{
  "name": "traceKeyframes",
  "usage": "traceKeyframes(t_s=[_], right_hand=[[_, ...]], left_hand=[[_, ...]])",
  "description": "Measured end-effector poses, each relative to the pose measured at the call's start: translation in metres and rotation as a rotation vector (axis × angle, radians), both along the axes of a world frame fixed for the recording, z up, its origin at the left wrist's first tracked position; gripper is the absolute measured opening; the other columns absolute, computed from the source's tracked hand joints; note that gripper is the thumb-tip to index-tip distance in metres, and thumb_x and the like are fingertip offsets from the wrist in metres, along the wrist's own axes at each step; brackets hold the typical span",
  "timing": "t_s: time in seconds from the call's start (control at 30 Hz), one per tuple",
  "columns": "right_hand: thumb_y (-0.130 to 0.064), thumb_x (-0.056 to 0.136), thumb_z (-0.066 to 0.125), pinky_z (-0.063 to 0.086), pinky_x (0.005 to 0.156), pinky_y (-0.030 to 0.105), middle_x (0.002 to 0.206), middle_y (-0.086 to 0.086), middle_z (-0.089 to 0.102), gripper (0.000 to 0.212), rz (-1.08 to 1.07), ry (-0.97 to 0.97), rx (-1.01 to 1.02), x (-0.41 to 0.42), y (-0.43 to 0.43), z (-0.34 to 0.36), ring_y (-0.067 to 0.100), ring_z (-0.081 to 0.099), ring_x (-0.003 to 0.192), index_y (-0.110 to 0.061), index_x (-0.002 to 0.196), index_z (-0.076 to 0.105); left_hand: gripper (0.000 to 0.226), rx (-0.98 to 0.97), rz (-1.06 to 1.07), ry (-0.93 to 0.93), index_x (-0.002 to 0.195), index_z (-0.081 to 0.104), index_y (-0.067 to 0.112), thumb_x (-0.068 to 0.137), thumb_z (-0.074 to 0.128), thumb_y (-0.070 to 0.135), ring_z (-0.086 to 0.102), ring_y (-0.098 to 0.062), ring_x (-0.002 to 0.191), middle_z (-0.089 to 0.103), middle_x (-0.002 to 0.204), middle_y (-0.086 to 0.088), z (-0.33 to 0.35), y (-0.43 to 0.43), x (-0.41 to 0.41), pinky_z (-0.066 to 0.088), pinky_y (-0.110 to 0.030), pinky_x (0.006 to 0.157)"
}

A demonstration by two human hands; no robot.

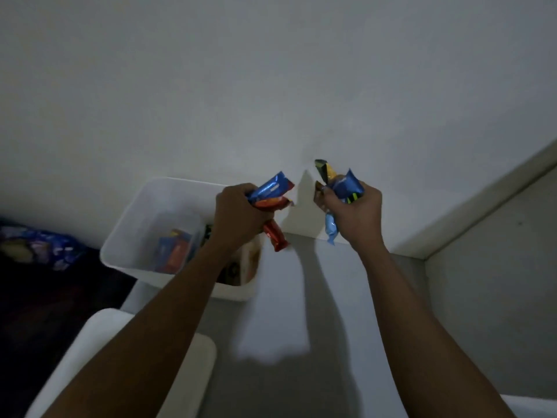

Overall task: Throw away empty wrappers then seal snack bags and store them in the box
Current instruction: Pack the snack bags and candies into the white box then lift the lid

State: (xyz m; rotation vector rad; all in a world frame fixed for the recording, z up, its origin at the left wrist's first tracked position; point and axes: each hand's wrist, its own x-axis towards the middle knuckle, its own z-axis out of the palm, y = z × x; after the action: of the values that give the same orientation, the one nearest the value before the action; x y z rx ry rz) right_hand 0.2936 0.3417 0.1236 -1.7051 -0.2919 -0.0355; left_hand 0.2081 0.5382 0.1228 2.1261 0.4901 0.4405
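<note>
Though print blurs unreadable, left fingers gripping blue-and-red wrappers, right fingers gripping blue-and-yellow wrappers

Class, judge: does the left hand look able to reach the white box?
Probably yes: the left hand is over the open box's edge with nothing between, though it holds packets.

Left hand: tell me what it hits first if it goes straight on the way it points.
The left hand would probably meet the white wall, passing left of the right hand; depth is unclear.
</note>
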Motion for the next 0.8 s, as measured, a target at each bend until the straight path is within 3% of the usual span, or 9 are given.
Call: traceKeyframes(t_s=[0.13,0.2,0.27,0.33,0.4,0.5,0.6,0.7,0.8], right_hand=[[-0.006,0.078,0.076,0.051,0.06,0.031,0.063,0.008,0.063,0.014,0.137,0.119,-0.018,-0.022,0.078,0.02,0.021,0.063,0.062,-0.007,0.069,0.066],[-0.004,0.077,0.075,0.047,0.056,0.028,0.063,0.008,0.06,0.011,0.21,0.281,0.017,-0.032,0.113,0.023,0.018,0.059,0.059,-0.004,0.072,0.066],[-0.002,0.078,0.073,0.043,0.052,0.025,0.062,0.011,0.055,0.011,0.235,0.42,-0.058,-0.038,0.145,0.023,0.015,0.055,0.054,-0.002,0.076,0.062],[-0.007,0.078,0.075,0.044,0.05,0.025,0.061,0.009,0.056,0.016,0.211,0.515,-0.18,-0.042,0.173,0.017,0.016,0.054,0.052,-0.005,0.075,0.059],[-0.014,0.077,0.077,0.048,0.056,0.03,0.069,0.013,0.06,0.02,0.175,0.614,-0.203,-0.042,0.194,0.007,0.022,0.059,0.06,-0.004,0.08,0.061],[-0.022,0.079,0.078,0.054,0.066,0.037,0.084,0.017,0.067,0.032,0.127,0.72,-0.262,-0.044,0.219,-0.006,0.028,0.064,0.07,0.001,0.096,0.064],[-0.023,0.087,0.073,0.051,0.057,0.033,0.083,0.013,0.065,0.031,0.091,0.787,-0.218,-0.052,0.235,-0.011,0.025,0.062,0.067,0.0,0.104,0.06],[-0.03,0.089,0.073,0.054,0.059,0.035,0.086,0.013,0.067,0.03,0.04,0.813,-0.137,-0.058,0.244,-0.014,0.026,0.064,0.071,-0.003,0.101,0.063],[-0.036,0.083,0.077,0.057,0.084,0.049,0.119,0.014,0.064,0.05,-0.01,0.79,-0.16,-0.066,0.25,-0.011,0.036,0.064,0.103,-0.003,0.119,0.063]], left_hand=[[0.025,0.176,-0.036,0.206,0.064,0.064,0.013,0.069,0.082,0.029,0.055,-0.01,0.049,0.055,0.052,0.004,-0.024,0.063,-0.031,0.039,-0.027,0.051],[0.024,0.188,-0.095,0.342,0.067,0.062,0.013,0.072,0.077,0.031,0.064,-0.018,0.059,0.056,0.057,0.004,-0.04,0.08,-0.038,0.041,-0.025,0.054],[0.022,0.165,-0.158,0.507,0.082,0.067,0.011,0.075,0.076,0.03,0.071,-0.024,0.08,0.068,0.077,-0.003,-0.054,0.091,-0.044,0.05,-0.029,0.063],[0.034,0.097,-0.238,0.607,0.101,0.066,0.013,0.076,0.078,0.032,0.067,-0.024,0.092,0.069,0.097,-0.005,-0.063,0.094,-0.052,0.051,-0.031,0.077],[0.033,0.014,-0.338,0.63,0.103,0.063,0.019,0.079,0.075,0.04,0.063,-0.021,0.093,0.066,0.099,-0.002,-0.069,0.097,-0.057,0.05,-0.034,0.085],[0.02,-0.057,-0.423,0.629,0.09,0.061,0.02,0.087,0.064,0.04,0.063,-0.021,0.085,0.068,0.092,-0.006,-0.068,0.103,-0.063,0.053,-0.035,0.082],[0.02,-0.125,-0.402,0.636,0.075,0.056,0.022,0.086,0.066,0.037,0.059,-0.015,0.074,0.061,0.076,0.001,-0.062,0.117,-0.067,0.05,-0.031,0.071],[0.026,-0.115,-0.367,0.576,0.083,0.062,0.022,0.078,0.072,0.045,0.062,-0.014,0.079,0.066,0.08,0.003,-0.057,0.134,-0.07,0.053,-0.032,0.076],[0.028,-0.079,-0.333,0.561,0.078,0.06,0.018,0.077,0.073,0.042,0.063,-0.018,0.08,0.065,0.081,0.0,-0.047,0.151,-0.073,0.045,-0.027,0.064]])
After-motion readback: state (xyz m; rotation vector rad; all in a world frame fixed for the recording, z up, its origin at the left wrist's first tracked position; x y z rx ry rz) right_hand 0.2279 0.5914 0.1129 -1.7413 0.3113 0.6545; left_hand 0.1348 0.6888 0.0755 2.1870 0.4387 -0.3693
